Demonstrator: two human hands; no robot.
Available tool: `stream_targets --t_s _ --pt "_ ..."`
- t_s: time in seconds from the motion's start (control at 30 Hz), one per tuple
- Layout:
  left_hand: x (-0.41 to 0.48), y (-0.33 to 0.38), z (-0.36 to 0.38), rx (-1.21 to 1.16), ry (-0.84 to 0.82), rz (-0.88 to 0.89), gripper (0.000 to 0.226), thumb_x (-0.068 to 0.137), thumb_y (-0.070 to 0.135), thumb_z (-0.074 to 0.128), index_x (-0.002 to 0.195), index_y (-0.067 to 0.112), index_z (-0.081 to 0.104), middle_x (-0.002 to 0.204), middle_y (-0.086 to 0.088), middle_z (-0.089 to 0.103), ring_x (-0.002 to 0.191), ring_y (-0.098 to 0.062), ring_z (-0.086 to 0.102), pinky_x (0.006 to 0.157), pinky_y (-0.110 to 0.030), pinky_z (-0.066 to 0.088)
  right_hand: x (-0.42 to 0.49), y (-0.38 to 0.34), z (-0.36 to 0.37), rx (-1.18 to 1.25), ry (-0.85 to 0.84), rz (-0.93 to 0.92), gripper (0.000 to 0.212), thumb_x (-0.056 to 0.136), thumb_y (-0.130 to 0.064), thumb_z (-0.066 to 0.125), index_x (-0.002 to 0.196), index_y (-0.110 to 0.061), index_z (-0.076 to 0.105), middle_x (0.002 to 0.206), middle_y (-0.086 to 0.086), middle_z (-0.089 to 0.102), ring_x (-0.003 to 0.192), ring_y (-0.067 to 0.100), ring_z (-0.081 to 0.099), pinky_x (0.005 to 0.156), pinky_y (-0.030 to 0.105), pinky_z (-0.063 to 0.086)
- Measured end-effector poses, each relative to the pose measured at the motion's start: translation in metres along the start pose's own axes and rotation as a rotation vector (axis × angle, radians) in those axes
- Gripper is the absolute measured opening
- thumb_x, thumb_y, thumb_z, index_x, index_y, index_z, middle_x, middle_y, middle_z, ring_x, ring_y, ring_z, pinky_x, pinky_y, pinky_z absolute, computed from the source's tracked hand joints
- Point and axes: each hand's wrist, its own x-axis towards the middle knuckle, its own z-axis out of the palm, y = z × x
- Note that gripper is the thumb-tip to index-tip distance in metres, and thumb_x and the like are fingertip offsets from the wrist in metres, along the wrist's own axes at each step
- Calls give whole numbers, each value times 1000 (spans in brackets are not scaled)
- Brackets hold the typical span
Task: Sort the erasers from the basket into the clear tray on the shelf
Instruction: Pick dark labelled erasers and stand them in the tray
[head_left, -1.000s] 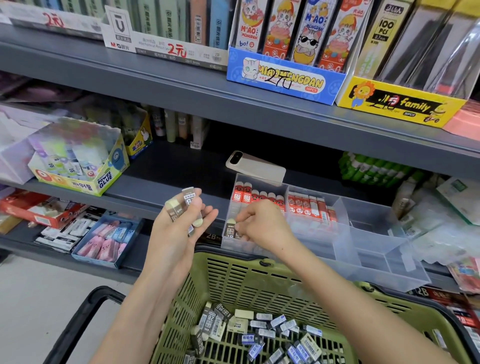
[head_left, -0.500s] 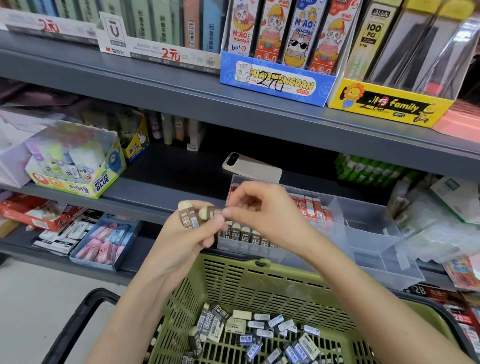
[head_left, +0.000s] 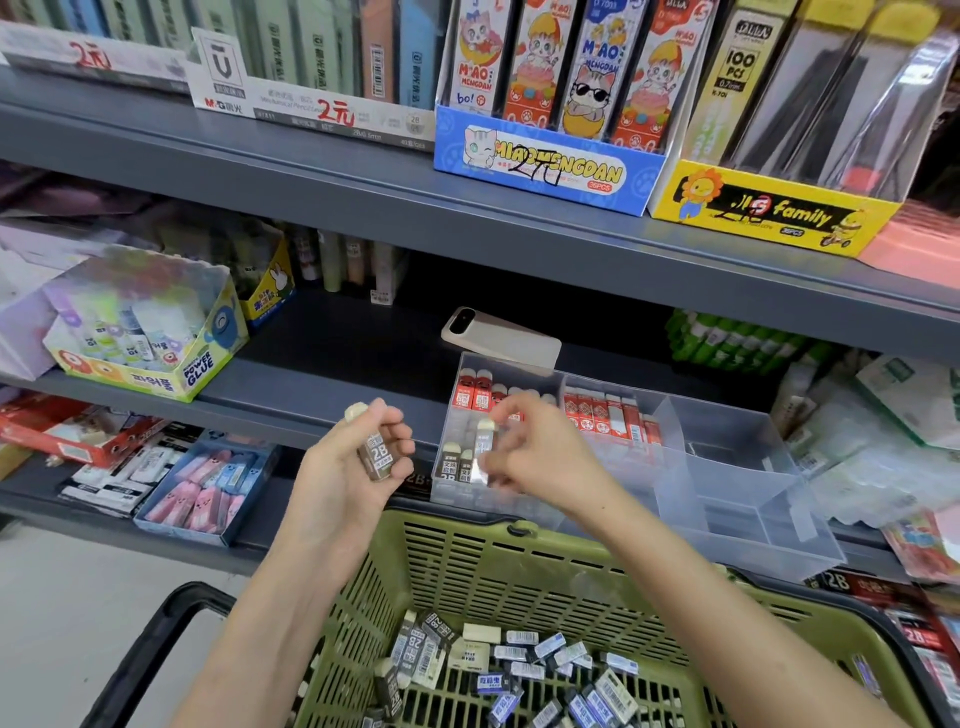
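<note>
Our left hand (head_left: 347, 470) grips spare erasers (head_left: 377, 456) for supply; our right hand (head_left: 543, 460) pinches one eraser (head_left: 485, 442) over the front left corner of the tray (head_left: 727, 501).

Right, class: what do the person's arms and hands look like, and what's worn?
The left forearm and right forearm are bare to the frame edge, with no sleeves in view. The left hand and right hand wear no gloves. No watch, bracelet or ring is visible, though the right hand is blurred.
</note>
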Motion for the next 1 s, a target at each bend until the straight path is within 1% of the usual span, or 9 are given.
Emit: stream_targets --t_s 0.17,0.33,0.47,0.53,0.63,0.7,0.77,0.87,1.0 --pt "1 -1 0 -74 43 -1 32 96 19 44 110 -3 63 85 -6 45 76 -14 45 68 -29 41 7 3 21 -150 72 35 28 77 -9 70 100 -19 58 76 -10 51 74 11 52 57 20 39" --pt "5 -2 -1 -95 24 -4 27 97 16 44 111 2 63 83 -6 51 76 -13 51 67 -27 45 9 7 23 -283 74 78 22 79 -12 70 100 -15 71 91 -7 60 85 10 52 71 23 40" --pt "5 -2 -2 -30 -36 40 30 81 21 61 106 5 66 75 -4 64 73 -11 64 62 -22 52 12 8 19 -192 9 129 27 80 -8 70 107 -8 68 112 1 63 102 16 57 80 23 42" --pt "2 -2 -2 67 -40 89 30 75 26 65 100 10 67 80 -3 70 77 -12 67 63 -22 53 8 5 16 -241 -14 122 34 82 -11 69 116 -8 63 117 1 61 111 18 56 87 24 41" --pt "-2 -3 0 207 -49 165 29 71 36 67 93 17 68 87 -5 73 74 -10 66 61 -20 52 -3 -9 9 -313 165 -57 26 89 -22 60 114 -17 63 98 1 69 95 19 63 85 31 50" --pt "-5 -4 2 257 -64 230 24 69 38 68 86 22 71 87 -6 73 71 -10 65 56 -19 51 -10 -21 3 -76 233 -189 15 90 -28 58 101 -23 69 78 0 69 76 14 63 74 33 53" --pt "-7 -5 5 292 -76 306 19 68 38 71 82 26 74 85 -7 73 71 -13 66 53 -19 50 -16 -32 0 121 121 -217 11 87 -29 63 95 -26 70 75 0 67 64 5 57 63 24 50" --pt "-8 -8 8 345 -103 353 18 67 35 72 82 27 75 85 -8 74 75 -19 70 56 -19 52 -22 -38 2 172 44 -244 6 86 -18 67 90 -15 69 75 -1 64 61 1 53 57 14 44" --pt "-11 -9 10 490 -130 382 19 73 36 66 89 34 75 92 1 74 85 -13 69 71 -18 53 -21 -32 -9 234 48 -174 7 89 -11 61 88 -7 67 82 11 66 68 10 61 61 24 55"
